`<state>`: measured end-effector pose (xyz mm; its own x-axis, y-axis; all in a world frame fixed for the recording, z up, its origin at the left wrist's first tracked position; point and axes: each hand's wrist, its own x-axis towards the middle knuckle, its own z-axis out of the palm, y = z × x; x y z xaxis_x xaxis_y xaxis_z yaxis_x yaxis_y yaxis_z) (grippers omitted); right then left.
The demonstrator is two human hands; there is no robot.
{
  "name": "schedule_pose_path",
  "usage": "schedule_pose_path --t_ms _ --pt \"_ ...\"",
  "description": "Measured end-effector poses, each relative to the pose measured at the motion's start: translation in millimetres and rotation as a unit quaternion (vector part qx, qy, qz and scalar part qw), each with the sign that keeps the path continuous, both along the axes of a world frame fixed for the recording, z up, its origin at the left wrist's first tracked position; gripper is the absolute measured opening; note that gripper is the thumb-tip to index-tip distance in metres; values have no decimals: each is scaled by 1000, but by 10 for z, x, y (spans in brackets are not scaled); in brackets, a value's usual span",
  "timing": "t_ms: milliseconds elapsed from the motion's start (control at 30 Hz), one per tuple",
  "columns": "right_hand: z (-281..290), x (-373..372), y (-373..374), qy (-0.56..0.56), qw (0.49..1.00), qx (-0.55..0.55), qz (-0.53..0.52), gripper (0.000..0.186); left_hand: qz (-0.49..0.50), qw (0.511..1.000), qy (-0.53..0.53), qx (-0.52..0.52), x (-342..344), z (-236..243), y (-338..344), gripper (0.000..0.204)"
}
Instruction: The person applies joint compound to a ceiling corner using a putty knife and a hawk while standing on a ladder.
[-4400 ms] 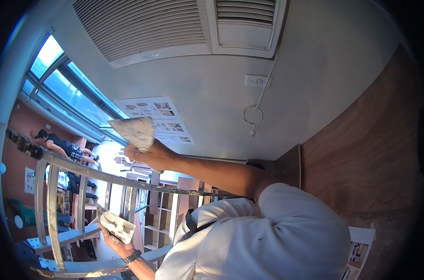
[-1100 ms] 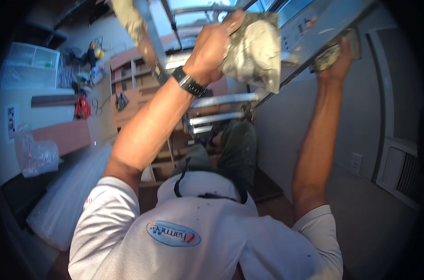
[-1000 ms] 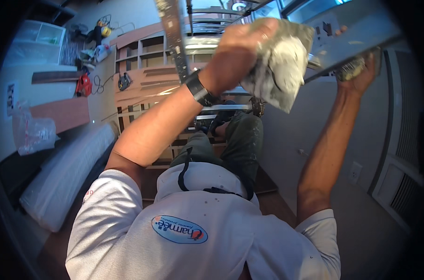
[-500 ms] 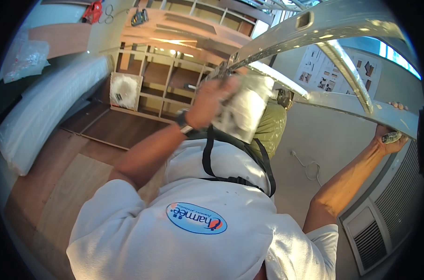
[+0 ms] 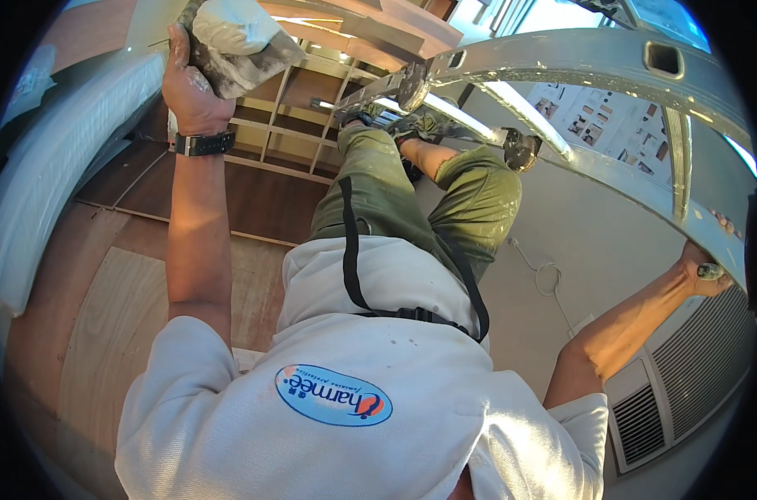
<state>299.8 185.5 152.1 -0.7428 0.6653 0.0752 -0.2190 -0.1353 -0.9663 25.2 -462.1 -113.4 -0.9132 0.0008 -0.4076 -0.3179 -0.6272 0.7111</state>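
My left hand [image 5: 195, 96], with a dark wristwatch below it, is closed on a flat putty plate [image 5: 253, 62] carrying a white mound of compound [image 5: 228, 25], at upper left of the view. My right hand [image 5: 699, 267], far right, grips the aluminum ladder's rail [image 5: 645, 187] and holds a stubby, putty-smeared tool handle [image 5: 710, 272] with it; the rest of that tool is hidden. My legs [image 5: 370, 179] in green trousers reach up among the ladder's rungs [image 5: 458, 112].
A wooden cubby frame [image 5: 303, 125] and boards [image 5: 132, 275] lie below. A long plastic-wrapped bundle [image 5: 53, 175] is at left. A wall carries printed sheets [image 5: 604, 125], a coiled white cable [image 5: 545, 279] and a louvred air unit [image 5: 691, 350] at right.
Since half a second ago my left hand has swung up and to the left with the plate, uncovering my legs. My right hand stays on the rail.
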Motion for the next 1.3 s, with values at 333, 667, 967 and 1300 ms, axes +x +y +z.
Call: schedule_pose_path --t_ms 333,667,967,1300 --pt "30 -52 -141 -3 999 3 -42 71 1 1000 -15 -6 82 -8 117 46" --pt "59 -72 -106 -2 997 -33 -76 71 -11 999 6 -35 -63 314 300 49" --pt "40 -11 -31 14 998 -54 -35 76 -28 999 15 -8 -118 466 530 49" --pt "30 -101 -511 51 994 30 -91 58 -71 986 20 149 -155 837 584 43"
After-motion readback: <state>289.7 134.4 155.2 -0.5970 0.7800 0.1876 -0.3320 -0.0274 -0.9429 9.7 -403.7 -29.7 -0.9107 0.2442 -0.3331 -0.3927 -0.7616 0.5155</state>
